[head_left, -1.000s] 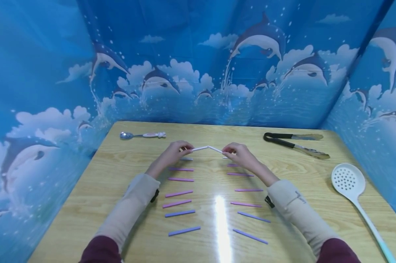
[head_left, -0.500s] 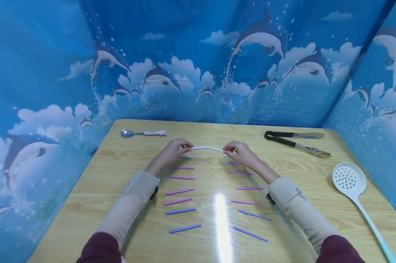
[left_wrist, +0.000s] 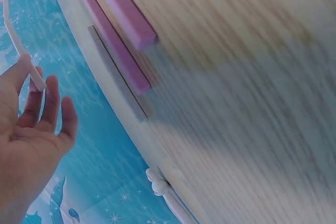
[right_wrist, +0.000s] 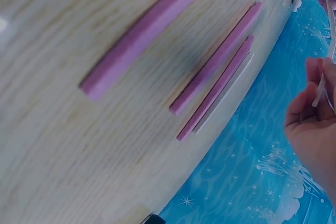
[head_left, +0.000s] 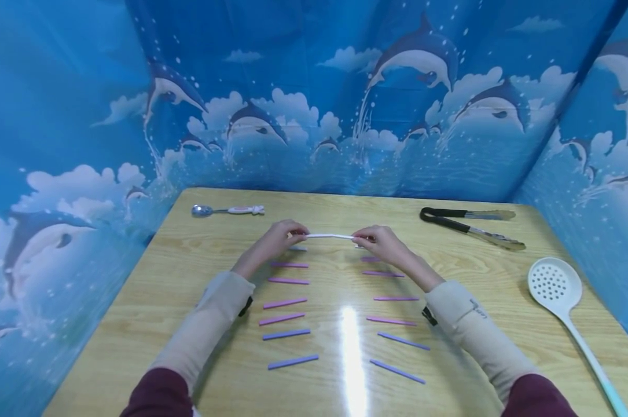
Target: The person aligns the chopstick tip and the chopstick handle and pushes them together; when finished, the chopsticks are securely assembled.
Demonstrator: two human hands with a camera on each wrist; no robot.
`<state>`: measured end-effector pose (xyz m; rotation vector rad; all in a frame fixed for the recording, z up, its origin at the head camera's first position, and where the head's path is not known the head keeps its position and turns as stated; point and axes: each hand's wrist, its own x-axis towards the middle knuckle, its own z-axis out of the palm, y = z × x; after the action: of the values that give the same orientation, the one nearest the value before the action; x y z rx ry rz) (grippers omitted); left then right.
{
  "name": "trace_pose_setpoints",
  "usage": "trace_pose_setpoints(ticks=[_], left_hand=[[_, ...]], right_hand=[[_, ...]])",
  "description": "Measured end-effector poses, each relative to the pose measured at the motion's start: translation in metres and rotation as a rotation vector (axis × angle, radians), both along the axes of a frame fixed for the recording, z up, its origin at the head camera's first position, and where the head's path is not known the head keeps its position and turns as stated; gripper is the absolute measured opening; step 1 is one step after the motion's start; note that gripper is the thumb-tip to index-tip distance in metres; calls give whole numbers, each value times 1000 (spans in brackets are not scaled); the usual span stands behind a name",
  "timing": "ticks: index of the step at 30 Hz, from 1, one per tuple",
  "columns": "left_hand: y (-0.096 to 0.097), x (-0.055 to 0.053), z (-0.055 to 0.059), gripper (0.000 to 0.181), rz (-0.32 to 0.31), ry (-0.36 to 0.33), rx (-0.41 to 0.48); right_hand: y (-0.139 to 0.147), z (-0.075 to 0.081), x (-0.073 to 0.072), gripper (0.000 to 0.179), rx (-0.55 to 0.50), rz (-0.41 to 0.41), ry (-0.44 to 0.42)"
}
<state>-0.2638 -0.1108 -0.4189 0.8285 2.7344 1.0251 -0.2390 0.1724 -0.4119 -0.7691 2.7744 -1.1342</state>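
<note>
My left hand (head_left: 282, 237) pinches a slim white stick (head_left: 319, 236) between thumb and fingertips at the far middle of the table. Opposite it, my right hand (head_left: 378, 242) pinches a second white stick (head_left: 342, 236). The sticks' inner ends meet midway between the hands, forming an almost straight line with a slight bend. In the left wrist view the left stick's outer end (left_wrist: 38, 81) pokes past the thumb, other fingers loosely bent. The right wrist view shows the outer end of the right stick (right_wrist: 318, 94) among the fingers.
Two columns of sticks, pink (head_left: 287, 282) and blue-purple (head_left: 286, 335) on the left, pink (head_left: 395, 299) and blue-purple (head_left: 397, 371) on the right, lie below the hands. A spoon (head_left: 227, 211), tongs (head_left: 449, 221) and a white skimmer (head_left: 555, 286) lie farther out.
The two held sticks have gone from a peaked angle to nearly a straight line, their inner ends staying together. Both hands keep their pinch and have barely shifted.
</note>
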Motion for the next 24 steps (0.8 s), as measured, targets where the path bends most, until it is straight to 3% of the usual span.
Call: trace_pose_setpoints(ticks=[4, 9, 18, 24], left_hand=[[2, 1, 0, 23, -2, -7, 16], [4, 2, 0, 26, -14, 5, 30], [7, 5, 0, 23, -42, 128, 51], [7, 11, 2, 23, -24, 192, 100]], right_hand=[[0, 1, 1, 26, -36, 5, -26], [1, 1, 1, 25, -52, 16, 23], [-2, 0, 6, 19, -98, 48, 159], [-3, 4, 12, 16, -146, 58, 235]])
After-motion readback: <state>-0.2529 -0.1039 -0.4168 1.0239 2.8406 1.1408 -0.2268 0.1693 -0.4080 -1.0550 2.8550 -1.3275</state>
